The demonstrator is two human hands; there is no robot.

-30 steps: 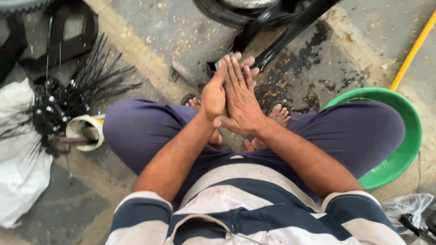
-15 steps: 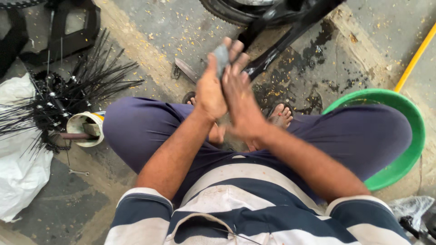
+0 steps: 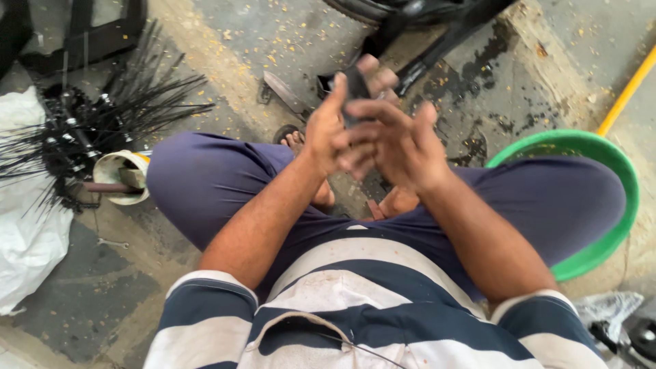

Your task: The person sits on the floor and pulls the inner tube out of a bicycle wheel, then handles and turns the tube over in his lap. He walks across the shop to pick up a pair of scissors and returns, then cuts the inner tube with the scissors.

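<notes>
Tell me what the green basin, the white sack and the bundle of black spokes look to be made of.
Green basin: probably plastic; its colour is even and bright, its rim smooth and thick.
White sack: likely woven plastic fabric; it lies limp, creased and matte.
Black spokes: seemingly thin metal rods with a dark coating; they are straight, stiff and fanned out. Blur leaves this uncertain.
</notes>
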